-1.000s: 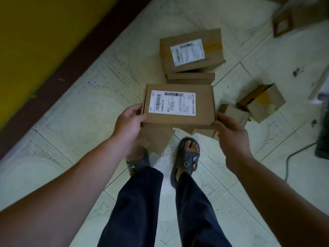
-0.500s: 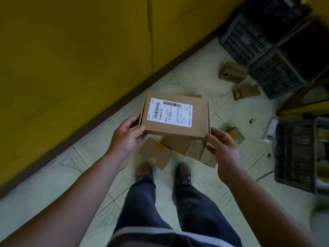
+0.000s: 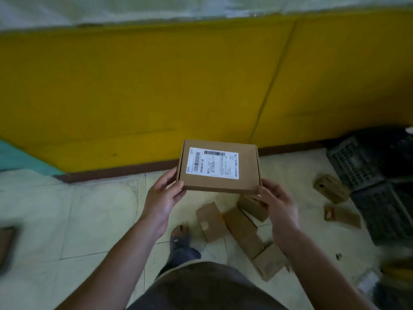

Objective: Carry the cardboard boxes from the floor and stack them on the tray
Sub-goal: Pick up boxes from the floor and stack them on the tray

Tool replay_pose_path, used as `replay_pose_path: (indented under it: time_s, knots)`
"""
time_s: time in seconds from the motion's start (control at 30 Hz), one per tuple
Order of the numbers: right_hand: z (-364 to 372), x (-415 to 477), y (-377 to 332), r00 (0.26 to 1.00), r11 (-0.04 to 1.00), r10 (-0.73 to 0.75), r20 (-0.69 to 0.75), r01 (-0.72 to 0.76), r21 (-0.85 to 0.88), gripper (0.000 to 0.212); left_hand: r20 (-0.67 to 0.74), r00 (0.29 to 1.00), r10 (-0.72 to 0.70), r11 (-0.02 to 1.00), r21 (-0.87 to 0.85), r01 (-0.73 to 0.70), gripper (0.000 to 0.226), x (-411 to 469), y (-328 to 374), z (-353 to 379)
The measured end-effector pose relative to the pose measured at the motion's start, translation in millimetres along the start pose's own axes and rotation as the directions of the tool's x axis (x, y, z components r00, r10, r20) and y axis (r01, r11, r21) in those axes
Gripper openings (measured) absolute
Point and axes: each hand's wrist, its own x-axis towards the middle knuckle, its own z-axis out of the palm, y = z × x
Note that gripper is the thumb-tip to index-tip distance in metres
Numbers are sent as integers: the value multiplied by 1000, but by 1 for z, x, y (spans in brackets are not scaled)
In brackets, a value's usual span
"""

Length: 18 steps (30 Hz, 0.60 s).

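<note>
Probably light and stiff, the cardboard box (image 3: 219, 175) suits this hold: left grip (image 3: 164, 199) and right grip (image 3: 279, 203) pinch its near corners.

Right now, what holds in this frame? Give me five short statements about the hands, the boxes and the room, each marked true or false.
1. The left hand and the right hand both hold the labelled box. True.
2. The box's label faces the floor. False: it faces up, toward the camera.
3. Several small boxes lie on the floor below the held box. True.
4. The wall ahead is painted red. False: it is mostly yellow.
5. Dark crates stand at the right, by the wall. True.
</note>
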Motion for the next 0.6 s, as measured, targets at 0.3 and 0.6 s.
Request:
replay_pose_path:
  time_s: [0.3, 0.6]
  knots:
    - [73, -65, -14, 914, 973, -127, 385, 190, -129, 22, -379, 924, 53, 957, -245, -156, 38, -112, -11, -98]
    - [224, -176, 22, 749, 912, -146, 646, 356, -207, 22, -625, 780, 31, 887, -342, -310, 32, -206, -32, -262]
